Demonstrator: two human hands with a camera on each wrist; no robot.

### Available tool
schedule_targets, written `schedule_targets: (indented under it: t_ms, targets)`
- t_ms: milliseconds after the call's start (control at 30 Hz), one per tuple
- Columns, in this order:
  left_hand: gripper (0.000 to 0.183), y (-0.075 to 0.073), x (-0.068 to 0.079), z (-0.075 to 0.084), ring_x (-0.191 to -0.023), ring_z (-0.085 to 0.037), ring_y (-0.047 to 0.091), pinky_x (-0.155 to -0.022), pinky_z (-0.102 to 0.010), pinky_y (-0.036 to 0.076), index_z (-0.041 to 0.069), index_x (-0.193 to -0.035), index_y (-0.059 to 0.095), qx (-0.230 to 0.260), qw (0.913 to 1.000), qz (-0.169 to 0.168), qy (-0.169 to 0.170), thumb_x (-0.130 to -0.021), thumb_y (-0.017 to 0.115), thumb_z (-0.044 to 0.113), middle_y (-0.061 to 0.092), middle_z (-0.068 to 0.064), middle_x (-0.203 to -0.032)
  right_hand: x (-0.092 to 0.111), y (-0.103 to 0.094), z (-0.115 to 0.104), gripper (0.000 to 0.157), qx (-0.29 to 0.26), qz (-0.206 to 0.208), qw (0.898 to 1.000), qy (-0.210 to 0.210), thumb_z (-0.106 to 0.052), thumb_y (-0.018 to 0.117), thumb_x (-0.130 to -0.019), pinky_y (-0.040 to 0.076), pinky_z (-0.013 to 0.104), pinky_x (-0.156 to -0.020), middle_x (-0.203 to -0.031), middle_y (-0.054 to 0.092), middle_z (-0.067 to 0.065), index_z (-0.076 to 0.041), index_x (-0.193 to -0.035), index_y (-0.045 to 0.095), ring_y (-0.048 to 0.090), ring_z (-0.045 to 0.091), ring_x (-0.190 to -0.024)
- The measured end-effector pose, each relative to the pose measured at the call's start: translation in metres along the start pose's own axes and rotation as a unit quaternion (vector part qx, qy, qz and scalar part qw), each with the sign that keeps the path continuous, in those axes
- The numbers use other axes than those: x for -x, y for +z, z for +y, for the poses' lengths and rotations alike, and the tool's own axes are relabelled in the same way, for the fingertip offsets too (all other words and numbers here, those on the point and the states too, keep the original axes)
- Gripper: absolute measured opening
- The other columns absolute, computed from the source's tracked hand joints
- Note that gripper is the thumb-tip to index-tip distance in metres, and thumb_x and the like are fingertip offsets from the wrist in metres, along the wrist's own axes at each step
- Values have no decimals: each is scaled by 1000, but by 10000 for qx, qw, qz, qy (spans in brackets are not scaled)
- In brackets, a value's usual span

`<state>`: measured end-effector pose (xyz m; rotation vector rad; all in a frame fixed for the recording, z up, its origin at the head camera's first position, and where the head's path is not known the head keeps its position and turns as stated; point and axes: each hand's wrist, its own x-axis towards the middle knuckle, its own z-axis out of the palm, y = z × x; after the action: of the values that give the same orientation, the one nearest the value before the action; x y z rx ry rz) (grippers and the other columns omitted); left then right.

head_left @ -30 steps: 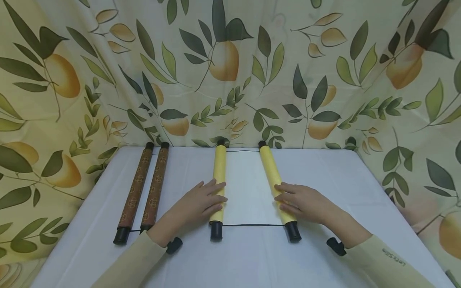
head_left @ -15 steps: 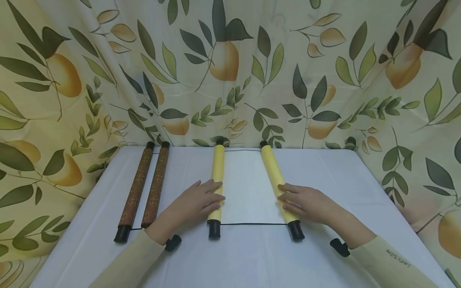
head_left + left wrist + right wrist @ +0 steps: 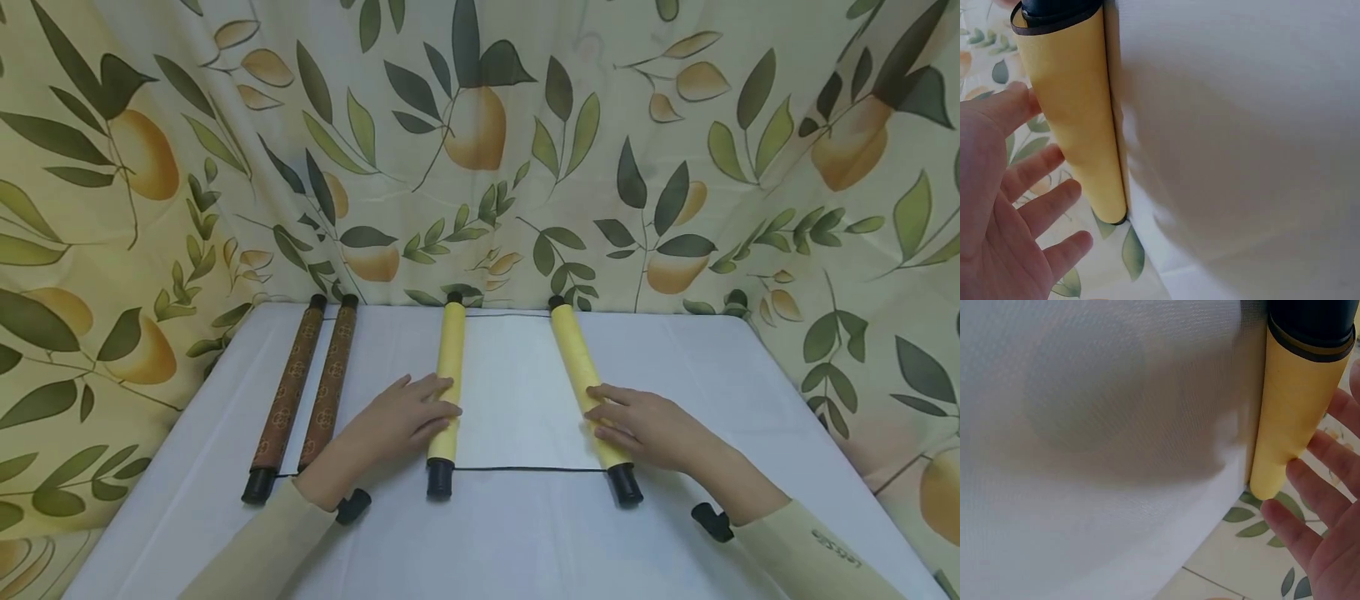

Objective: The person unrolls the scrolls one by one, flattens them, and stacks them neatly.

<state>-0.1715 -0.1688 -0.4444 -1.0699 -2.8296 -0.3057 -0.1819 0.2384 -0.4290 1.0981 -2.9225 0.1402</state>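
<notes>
A yellow scroll lies partly unrolled in the head view, with white paper (image 3: pixel 525 392) between its left roll (image 3: pixel 450 342) and right roll (image 3: pixel 574 346). Black knobs cap the ends of both rolls. My left hand (image 3: pixel 408 417) rests on the left roll, fingers laid loosely across it. On the right roll rests my right hand (image 3: pixel 648 425), its fingers also extended. In the left wrist view, spread fingertips touch or nearly touch the yellow roll (image 3: pixel 1079 112). Fingertips press against the yellow roll (image 3: pixel 1294 412) in the right wrist view as well.
A brown patterned scroll, its two rolls (image 3: pixel 288 400) side by side, lies to the left, partly hidden by my left forearm. The white-covered table (image 3: pixel 517 550) meets a leaf-and-fruit curtain (image 3: pixel 555 183) at its back edge. Black devices are strapped to both wrists.
The two yellow rolls have moved apart, the left one leftward and the right one rightward, each with a hand on it. The white paper between them is wider. The brown scroll stays put.
</notes>
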Motion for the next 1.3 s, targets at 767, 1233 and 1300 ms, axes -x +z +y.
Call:
schedule_targets:
  t_ms: [767,1233,1300]
  targets:
    - [25,-1,4,-12,-137,-27,48,-110,-46,40,25,-118,71,299,9994,94,-174,-100,59,37,49,-6,-151,1,6,7,29,-103,362,9988,310,-35,73,-91,49,51,-98,-144,55,9,-18,-113,73,58,33,-126]
    - [21,-2,7,-6,-143,-29,40,-111,-59,35,27,-113,75,685,9963,-77,-505,-101,58,30,51,-1,-149,6,5,-10,31,-368,157,9947,952,-24,77,-86,52,53,-93,-150,49,11,-18,-116,73,57,39,-125]
    - [21,-2,7,-5,-142,-29,41,-111,-60,34,26,-110,75,637,9969,-51,-465,-101,59,35,51,-3,-149,9,3,-13,34,-367,73,9940,1024,-24,79,-85,52,53,-91,-149,50,11,-18,-117,72,59,39,-123]
